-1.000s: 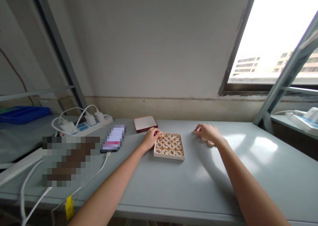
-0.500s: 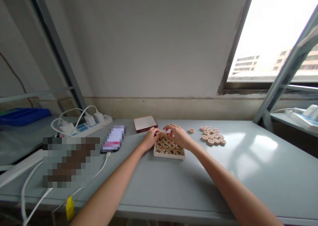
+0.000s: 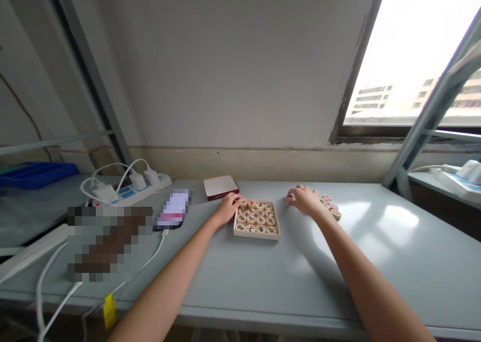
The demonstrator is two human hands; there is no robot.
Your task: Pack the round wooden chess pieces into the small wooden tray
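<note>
A shallow white box (image 3: 259, 236) sits on the desk, filled with rows of round wooden xiangqi pieces (image 3: 260, 220), mostly dark-marked, with red-marked ones at its back left. My left hand (image 3: 227, 208) rests at the box's back left corner, its fingers closed against the rim. To the right of the box, my right hand (image 3: 303, 200) is low over the desk, fingertips pinched round a single xiangqi piece, mostly hidden by them. Behind that hand and wrist lies a cluster of loose xiangqi pieces (image 3: 335, 214), partly covered.
The dark red box lid (image 3: 221, 188) lies behind my left hand. Further left are a phone (image 3: 173, 208) on a white cable, a power strip (image 3: 131, 192) with plugs, and a blurred-out object (image 3: 108, 244). A wall and window frame bound the grey desk (image 3: 263, 282).
My right hand has moved right, from above the box to the lone piece beside the cluster. Red-marked pieces now show in the box's back row. My left hand stays at the corner.
</note>
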